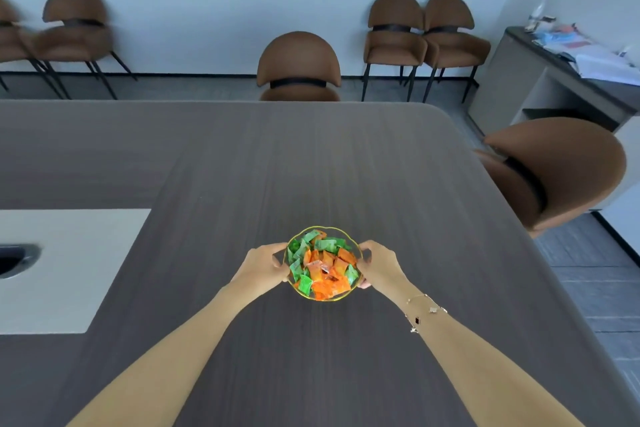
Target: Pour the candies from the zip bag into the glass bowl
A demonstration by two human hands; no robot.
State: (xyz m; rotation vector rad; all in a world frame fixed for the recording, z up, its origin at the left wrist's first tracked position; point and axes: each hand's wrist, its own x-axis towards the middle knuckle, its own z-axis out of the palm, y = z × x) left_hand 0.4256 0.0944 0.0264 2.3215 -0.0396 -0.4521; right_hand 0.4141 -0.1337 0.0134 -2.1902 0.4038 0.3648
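Note:
A small glass bowl (300, 289) with a gold scalloped rim sits on the dark wooden table (242, 166), in the near middle. Green and orange wrapped candies (322, 267) fill it in a heap. My left hand (265, 267) grips the bowl's left side, fingers curled on the rim. My right hand (379, 265) holds the right side the same way; a thin gold bracelet hangs on that wrist. No zip bag is in view.
A pale inset panel (65, 270) with a dark cable opening lies in the table at the left. Brown chairs stand at the far edge (299, 66), at the right corner (554, 173) and along the wall. A cluttered side counter (588, 59) is at far right.

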